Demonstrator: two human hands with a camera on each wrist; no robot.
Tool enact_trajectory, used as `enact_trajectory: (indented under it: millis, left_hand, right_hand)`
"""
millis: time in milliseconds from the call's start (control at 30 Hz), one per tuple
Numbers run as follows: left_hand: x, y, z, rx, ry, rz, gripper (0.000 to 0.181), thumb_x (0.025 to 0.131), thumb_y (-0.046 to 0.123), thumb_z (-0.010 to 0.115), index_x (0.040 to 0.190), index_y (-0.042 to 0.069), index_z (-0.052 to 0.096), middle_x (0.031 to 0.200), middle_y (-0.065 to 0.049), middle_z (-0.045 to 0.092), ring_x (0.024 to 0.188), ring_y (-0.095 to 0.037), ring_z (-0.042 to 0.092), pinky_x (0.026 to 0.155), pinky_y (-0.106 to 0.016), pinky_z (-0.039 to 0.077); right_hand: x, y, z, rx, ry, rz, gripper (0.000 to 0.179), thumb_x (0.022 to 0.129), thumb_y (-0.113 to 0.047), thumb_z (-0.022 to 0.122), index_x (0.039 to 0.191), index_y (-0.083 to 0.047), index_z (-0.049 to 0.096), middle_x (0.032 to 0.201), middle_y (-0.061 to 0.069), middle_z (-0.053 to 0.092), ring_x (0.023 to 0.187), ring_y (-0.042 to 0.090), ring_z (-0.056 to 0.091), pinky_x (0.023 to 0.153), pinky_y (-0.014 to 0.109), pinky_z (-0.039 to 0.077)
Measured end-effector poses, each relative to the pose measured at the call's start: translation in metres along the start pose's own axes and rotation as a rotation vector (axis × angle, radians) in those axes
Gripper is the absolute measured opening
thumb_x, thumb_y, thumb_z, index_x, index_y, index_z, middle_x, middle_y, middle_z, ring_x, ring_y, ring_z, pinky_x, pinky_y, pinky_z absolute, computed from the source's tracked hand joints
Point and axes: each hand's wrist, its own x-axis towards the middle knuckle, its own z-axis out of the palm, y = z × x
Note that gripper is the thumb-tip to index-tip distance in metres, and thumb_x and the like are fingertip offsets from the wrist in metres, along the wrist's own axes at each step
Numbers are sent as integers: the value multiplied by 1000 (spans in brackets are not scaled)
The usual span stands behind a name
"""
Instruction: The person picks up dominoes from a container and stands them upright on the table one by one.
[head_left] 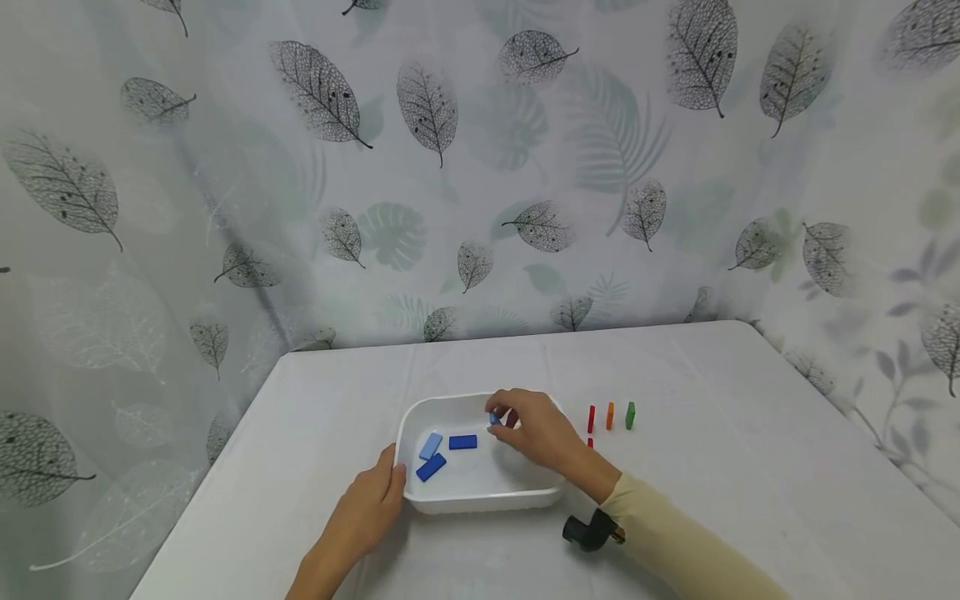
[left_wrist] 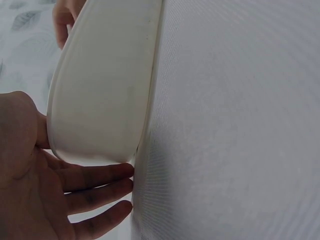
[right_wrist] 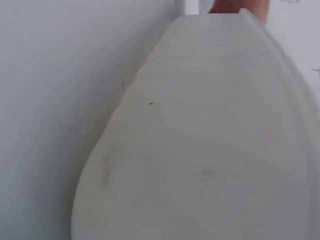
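Note:
A white plastic tray (head_left: 483, 502) stands on the table, with two dark blue blocks (head_left: 462, 442) and a light blue block (head_left: 431, 446) lying in its left half. My left hand (head_left: 367, 507) holds the tray's left end, thumb over the rim and fingers along the outer wall, as the left wrist view shows. Over the tray's back right part, my right hand (head_left: 534, 427) pinches another light blue block (head_left: 492, 418) between thumb and fingers. The outer tray wall (right_wrist: 200, 130) fills most of the right wrist view, which does not show the right hand.
Right of the tray, a red block (head_left: 591, 418), an orange block (head_left: 610, 415) and a green block (head_left: 630, 415) stand in a row. A second red piece (head_left: 590, 443) shows just above my right forearm. A black device (head_left: 588, 531) sits at my right wrist. Leaf-patterned curtains (head_left: 480, 183) surround the table.

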Motion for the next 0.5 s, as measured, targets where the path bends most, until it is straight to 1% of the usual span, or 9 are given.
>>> enact_trajectory:
  millis: [67,167,267,400,500]
  left_hand:
    - [0,0,0,2,0,0,49,113,21,44,152,-6,40,143,-27,57,131,-46,55,102,-62,47]
    - [1,0,0,4,0,-2,48,113,21,44,152,-6,41,142,-27,58,130,-46,55,102,-62,47]
    - [1,0,-1,1,-1,-7,48,113,21,44,152,-6,41,143,-27,58,131,-46,55,102,-62,47]
    - [1,1,-1,-3,-5,-11,49,113,21,43,153,-7,40,144,-27,56,132,-46,54,103,-62,46]
    - [1,1,-1,-2,-6,-8,49,112,21,44,153,-7,40,144,-27,56,132,-46,54,103,-62,46]
  right_hand:
    - [-3,-2,-4,22,45,-1,28,90,-9,83,116,-7,73,98,-2,71,84,12,65,70,24,56]
    - [-7,-2,-11,61,117,-22,31,88,-7,84,117,-4,73,95,-3,72,83,13,66,70,28,58]
    - [-11,-2,-18,88,180,-41,30,87,-6,85,115,-3,73,92,-4,71,81,12,66,69,32,59]
    - [-18,0,-27,114,227,-27,26,87,-8,86,110,-9,74,90,-7,70,81,11,65,68,29,59]
    - [-24,1,-35,120,254,-19,26,87,-8,86,109,-12,74,91,-6,70,81,11,66,67,28,58]
